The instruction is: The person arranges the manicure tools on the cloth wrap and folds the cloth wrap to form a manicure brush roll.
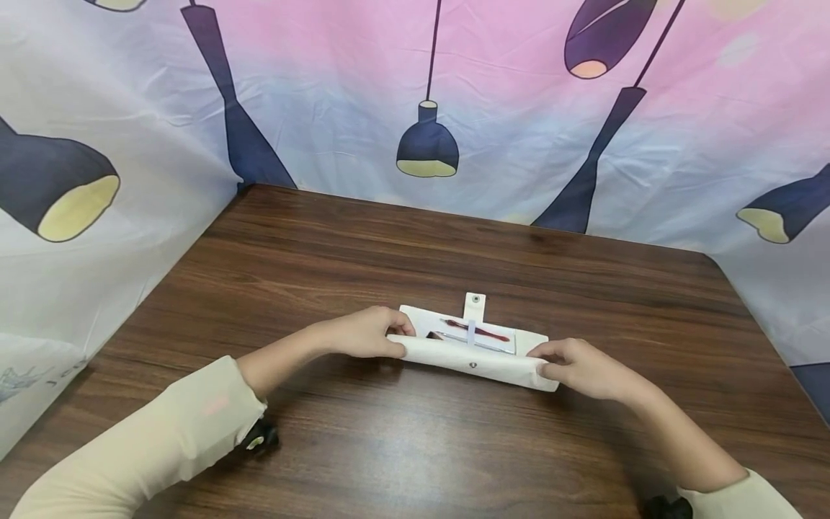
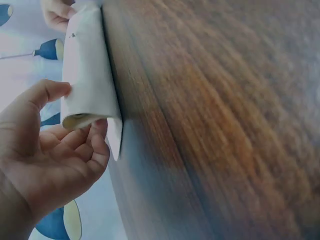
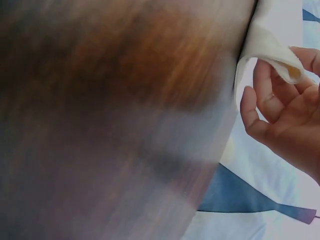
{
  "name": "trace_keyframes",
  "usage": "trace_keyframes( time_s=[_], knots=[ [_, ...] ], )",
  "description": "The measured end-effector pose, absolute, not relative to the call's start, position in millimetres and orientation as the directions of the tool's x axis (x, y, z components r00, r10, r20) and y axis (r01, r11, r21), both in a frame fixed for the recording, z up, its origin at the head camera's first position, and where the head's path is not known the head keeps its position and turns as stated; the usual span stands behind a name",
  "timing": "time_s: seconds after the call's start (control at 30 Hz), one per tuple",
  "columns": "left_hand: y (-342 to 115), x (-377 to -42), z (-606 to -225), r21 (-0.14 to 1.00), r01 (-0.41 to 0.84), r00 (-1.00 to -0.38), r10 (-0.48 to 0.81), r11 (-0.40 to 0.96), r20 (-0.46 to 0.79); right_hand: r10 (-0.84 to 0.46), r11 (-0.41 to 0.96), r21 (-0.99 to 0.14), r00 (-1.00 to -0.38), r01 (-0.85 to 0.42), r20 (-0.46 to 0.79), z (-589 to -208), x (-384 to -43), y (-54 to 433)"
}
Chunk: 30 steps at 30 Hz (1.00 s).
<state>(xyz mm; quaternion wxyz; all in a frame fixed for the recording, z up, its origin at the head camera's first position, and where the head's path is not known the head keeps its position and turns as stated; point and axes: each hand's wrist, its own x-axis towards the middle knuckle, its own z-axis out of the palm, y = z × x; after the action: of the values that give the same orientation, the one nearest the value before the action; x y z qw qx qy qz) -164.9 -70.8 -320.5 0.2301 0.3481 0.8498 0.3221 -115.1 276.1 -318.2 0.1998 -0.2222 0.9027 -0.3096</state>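
Observation:
A white roll-up tool pouch (image 1: 476,360) lies partly rolled on the table, its near side curled into a tube with a snap button on it. My left hand (image 1: 372,333) pinches the left end of the roll, thumb on the outside and fingers behind. At the other end my right hand (image 1: 583,367) grips the roll the same way. On the still flat part a dark red slender tool (image 1: 480,330) and a pale slender tool (image 1: 480,342) sit under a small strap (image 1: 471,333). A closure tab (image 1: 475,306) with a snap sticks out at the far edge.
The pouch lies on a brown wood-grain table (image 1: 324,245). A fabric curtain (image 1: 350,108) printed with hanging lamps stands behind the table and along its sides. Dark wrist devices (image 1: 261,435) sit at both sleeve cuffs.

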Motion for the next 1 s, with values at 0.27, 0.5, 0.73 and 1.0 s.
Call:
trace_keyframes(
  time_s=[0.27,0.5,0.73,1.0],
  knots=[
    [-73.8,-166.6,-319.8,0.737,0.320,-0.606,0.727,0.596,-0.324,-0.563,0.635,-0.747,-0.780,-0.198,-0.272,-324.9,-120.0,281.2],
    [-70.5,-170.0,-323.1,0.719,0.331,-0.675,0.686,0.611,-0.272,-0.449,0.638,-0.765,-0.848,-0.083,-0.282,-328.7,-126.4,280.6],
    [-63.8,-171.4,-326.6,0.687,0.333,-0.777,0.601,0.646,-0.188,-0.383,0.702,-0.699,-0.900,-0.136,-0.209,-333.8,-131.2,276.2],
    [-57.6,-169.3,-328.8,0.578,0.381,-0.817,0.555,0.721,-0.155,-0.327,0.769,-0.611,-0.937,-0.188,-0.123,-339.3,-132.7,270.3]
  ],
)
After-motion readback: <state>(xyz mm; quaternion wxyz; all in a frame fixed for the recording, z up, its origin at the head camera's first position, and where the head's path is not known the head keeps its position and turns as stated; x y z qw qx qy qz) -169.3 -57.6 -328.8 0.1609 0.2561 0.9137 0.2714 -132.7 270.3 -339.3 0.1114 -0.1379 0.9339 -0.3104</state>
